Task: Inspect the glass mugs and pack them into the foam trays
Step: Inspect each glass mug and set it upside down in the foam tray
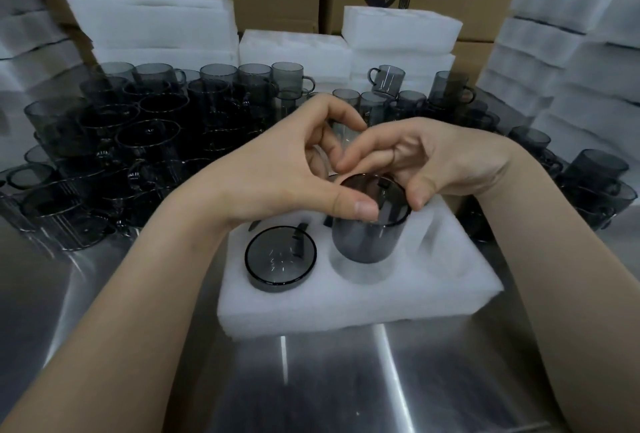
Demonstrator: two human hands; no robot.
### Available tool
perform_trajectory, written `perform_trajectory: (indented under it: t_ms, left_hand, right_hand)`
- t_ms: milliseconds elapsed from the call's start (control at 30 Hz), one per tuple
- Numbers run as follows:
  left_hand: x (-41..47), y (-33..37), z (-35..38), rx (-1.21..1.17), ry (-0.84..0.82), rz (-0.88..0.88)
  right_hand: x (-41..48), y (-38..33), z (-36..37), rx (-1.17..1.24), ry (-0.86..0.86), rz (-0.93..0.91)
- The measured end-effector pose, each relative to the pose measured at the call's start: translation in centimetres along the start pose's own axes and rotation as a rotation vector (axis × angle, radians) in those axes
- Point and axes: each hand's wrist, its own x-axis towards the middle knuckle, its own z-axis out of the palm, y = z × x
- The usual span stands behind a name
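Two hands (277, 176) (450, 159) round one mug (367, 242)

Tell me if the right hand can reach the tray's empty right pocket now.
Probably yes: the right hand is just behind that pocket with nothing between, though it first must release the middle mug.

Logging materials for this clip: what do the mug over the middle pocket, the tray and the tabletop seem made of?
The middle mug: smoky grey glass, glossy; the foam shows through its wall. The tray: soft white foam, matte, fuzzy-edged. The tabletop: probably brushed stainless steel, judging by streaky reflections.
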Motion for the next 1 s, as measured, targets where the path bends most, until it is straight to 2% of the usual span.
perform_trajectory:
  t_ms: [200,433,667,867,1000]
  left_hand:
    - [-0.3,-0.4,-0.4,0.046,-0.159,-0.038]
    - [-0.1,-0.5,0.0,0.075,-0.214,-0.053]
    - [0.1,-0.7,0.1,0.161,-0.26,-0.102]
    - [0.2,-0.5,0.6,0.291,-0.294,-0.158]
    - [0.1,0.2,0.9,0.417,-0.287,-0.211]
  right_hand:
    - [0.3,0.0,0.3,-0.08,-0.082,0.064]
    - [-0.1,-1.3,0.9,-0.314,-0.089,0.109]
    - [-0.6,-3.4,2.2,-0.626,0.029,0.353]
    - [0.3,-4.6,4.5,-0.832,0.063,0.522]
    - [0.8,-4.7,5.6,-0.944,0.12,0.526]
